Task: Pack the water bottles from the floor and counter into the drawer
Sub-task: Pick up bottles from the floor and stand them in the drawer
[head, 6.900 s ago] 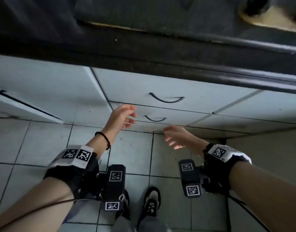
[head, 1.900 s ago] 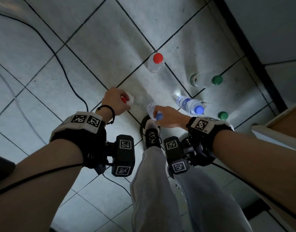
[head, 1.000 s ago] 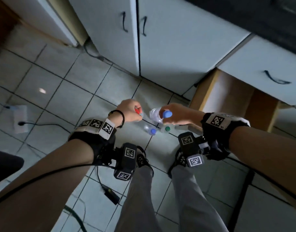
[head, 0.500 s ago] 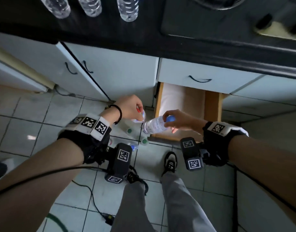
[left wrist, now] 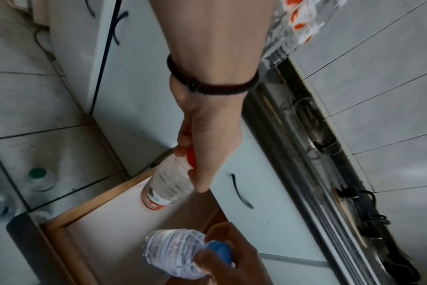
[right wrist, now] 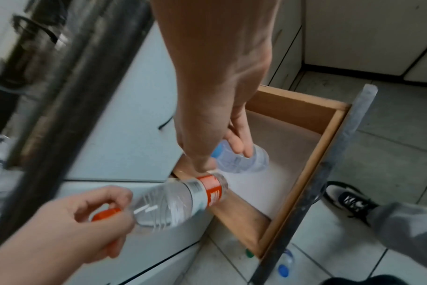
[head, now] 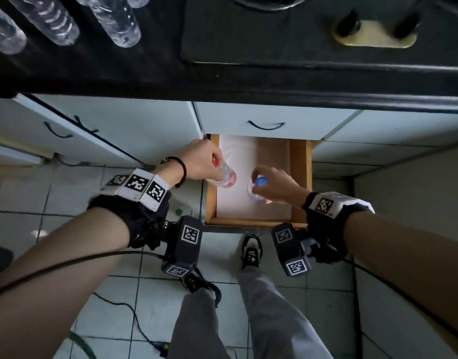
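Observation:
The bottom drawer [head: 212, 177] stands pulled out, wooden-sided with a pale floor. My left hand [head: 206, 161] grips a clear red-capped bottle [left wrist: 168, 185] by its neck, hanging over the drawer's left side. My right hand [head: 270, 183] holds a blue-capped bottle [right wrist: 241, 160] by the cap end over the drawer's right half. Both bottles point down into the drawer; whether they touch its floor I cannot tell. Three clear bottles [head: 114, 22] lie on the dark counter at the upper left. A green-capped bottle [left wrist: 38, 178] stands on the floor left of the drawer.
A closed drawer [head: 266, 123] with a black handle sits above the open one. A stove top [head: 313, 27] fills the counter on the right. A blue-capped bottle [right wrist: 284, 267] and a green cap [right wrist: 249, 253] show on the tiles by the drawer front. A cable [head: 134, 320] trails across the floor near my feet.
Both hands picked bottles from the floor, turned to the cabinet, and have now moved from in front of the open drawer to over its inside, bottles tipped downward.

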`<state>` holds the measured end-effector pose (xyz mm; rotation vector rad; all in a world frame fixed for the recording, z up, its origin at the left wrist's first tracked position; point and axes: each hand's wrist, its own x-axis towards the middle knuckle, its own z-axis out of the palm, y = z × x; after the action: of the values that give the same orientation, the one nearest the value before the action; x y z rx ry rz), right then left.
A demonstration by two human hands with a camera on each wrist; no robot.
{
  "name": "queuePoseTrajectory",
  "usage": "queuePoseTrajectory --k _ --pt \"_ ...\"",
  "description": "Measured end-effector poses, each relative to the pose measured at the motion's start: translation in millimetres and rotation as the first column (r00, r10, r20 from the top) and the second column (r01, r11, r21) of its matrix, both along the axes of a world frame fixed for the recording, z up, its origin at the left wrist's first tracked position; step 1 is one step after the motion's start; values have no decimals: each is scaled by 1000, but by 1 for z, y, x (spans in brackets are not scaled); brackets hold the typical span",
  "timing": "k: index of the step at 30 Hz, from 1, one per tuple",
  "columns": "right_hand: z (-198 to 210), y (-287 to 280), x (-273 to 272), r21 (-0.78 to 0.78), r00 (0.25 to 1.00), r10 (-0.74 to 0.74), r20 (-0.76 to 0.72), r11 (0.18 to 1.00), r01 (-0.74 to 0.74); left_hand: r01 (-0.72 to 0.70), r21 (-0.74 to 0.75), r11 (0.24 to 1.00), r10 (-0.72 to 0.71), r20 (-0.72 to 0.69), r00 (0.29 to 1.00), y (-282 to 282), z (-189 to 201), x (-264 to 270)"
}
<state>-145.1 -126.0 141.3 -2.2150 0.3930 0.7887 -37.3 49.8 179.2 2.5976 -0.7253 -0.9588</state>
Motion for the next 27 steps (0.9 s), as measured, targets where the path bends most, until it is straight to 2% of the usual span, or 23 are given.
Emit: queuePoseTrajectory --k 5,8,11,16,22,24,26,27 --pt "-51 -24 -4 -60 987 -158 -20 986 156 -6 -29 1000 5 -39 999 -35 -55 0" --pt "-78 -33 -1 -40 981 -178 -73 984 175 6 -9 1000 -6 -18 1000 -53 -83 -2" --pt "-97 -41 6 -35 990 -104 -97 994 101 48 19 999 -48 -20 999 -63 -104 1" --pt "-130 -42 15 42 980 28 -196 999 -20 220 163 962 -193 -166 967 -65 -136 12" --pt "-165 -33 30 128 962 131 -238 986 -103 256 189 948 -200 -274 941 -66 -182 13" --pt "-176 -32 39 135 973 58 -224 990 -28 217 171 961 -162 -287 944 -66 -199 11" --pt "-189 -32 50 129 968 -141 -207 977 170 118 126 985 -85 -239 967 -67 -213 11" --pt "-195 -32 54 135 943 -261 -208 947 291 64 103 993 -43 -189 981 -67 -220 11"
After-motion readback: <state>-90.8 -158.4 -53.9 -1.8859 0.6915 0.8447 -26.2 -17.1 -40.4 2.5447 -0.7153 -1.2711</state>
